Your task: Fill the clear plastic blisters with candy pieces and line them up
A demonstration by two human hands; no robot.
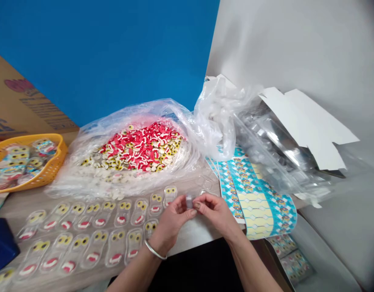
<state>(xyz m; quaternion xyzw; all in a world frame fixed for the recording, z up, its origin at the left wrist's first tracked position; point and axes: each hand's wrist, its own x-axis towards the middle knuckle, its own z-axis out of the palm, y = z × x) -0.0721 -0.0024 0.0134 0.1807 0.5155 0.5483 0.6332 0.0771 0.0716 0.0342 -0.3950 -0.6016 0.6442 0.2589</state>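
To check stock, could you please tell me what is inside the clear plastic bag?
The clear plastic bag holds red-and-white gummy lips and yellow gummy eyes; lower layers are hidden.

Red, white and yellow around the plastic bag
Inside the bag, candies are red-and-white striped or yellow with black dots. In front of it, clear trays show yellow eyes and red-white mouths. Left of it, the basket is orange; right of it, paper sheets carry turquoise-and-yellow patterns.

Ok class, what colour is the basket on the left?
The basket is yellow-orange, clearest in the head view.
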